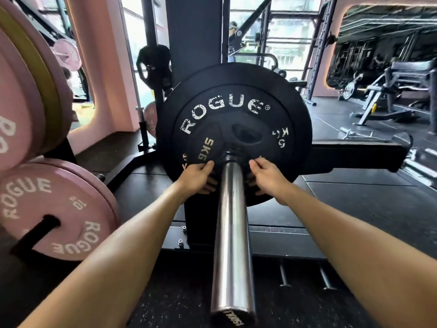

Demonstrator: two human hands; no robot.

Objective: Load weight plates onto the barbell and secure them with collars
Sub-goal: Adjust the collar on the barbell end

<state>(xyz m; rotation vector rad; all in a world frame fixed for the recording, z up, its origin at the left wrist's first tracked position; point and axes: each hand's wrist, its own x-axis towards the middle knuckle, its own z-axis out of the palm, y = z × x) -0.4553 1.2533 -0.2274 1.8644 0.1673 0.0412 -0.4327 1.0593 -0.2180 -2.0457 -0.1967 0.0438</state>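
Note:
A chrome barbell sleeve (233, 233) runs from the bottom centre away from me. A large black ROGUE plate (236, 93) sits on it, and a smaller black 5KG plate (217, 136) lies flat against its face. My left hand (197, 177) grips the small plate's lower left edge, fingers curled behind the rim. My right hand (268, 176) grips its lower right edge the same way. A dark collar-like ring (230, 151) shows where the sleeve meets the plates, too blurred to tell apart.
Pink ROGUE plates (54, 209) hang on a storage rack at the left, with larger pink and yellow ones (28, 95) above. A black rack upright (195, 34) stands behind the barbell. Gym benches and machines (390, 91) fill the right background on black rubber flooring.

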